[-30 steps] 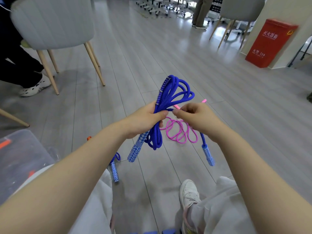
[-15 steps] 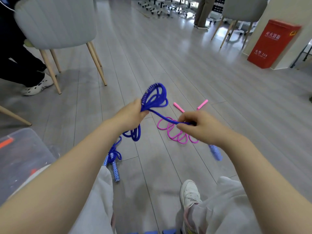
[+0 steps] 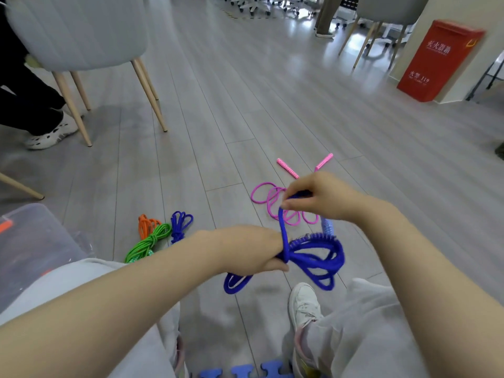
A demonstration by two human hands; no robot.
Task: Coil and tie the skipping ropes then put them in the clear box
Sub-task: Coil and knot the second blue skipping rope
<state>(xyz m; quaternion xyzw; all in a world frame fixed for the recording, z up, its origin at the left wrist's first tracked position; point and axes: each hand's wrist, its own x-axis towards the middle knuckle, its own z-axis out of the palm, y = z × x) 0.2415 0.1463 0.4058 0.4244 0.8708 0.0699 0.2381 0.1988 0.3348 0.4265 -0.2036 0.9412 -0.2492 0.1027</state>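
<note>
Head view: left hand [image 3: 253,248] gripped the coiled blue rope [image 3: 313,257] above the floor; right hand [image 3: 319,197] pinched its free end, wrap unfinished. Orange [image 3: 146,225], green [image 3: 148,242] and second blue bundles [image 3: 180,225] lay tied beside the clear box [image 3: 30,241]; pink rope [image 3: 272,199] lay loose.

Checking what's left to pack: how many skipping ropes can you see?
5: blue rope in both hands; pink rope loose on the floor beyond; orange, green and blue bundles left. Box contents unclear.

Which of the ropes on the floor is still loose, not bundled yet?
The pink skipping rope, sprawled in open loops beyond the right hand; the orange, green and blue ones are bundled.
</note>
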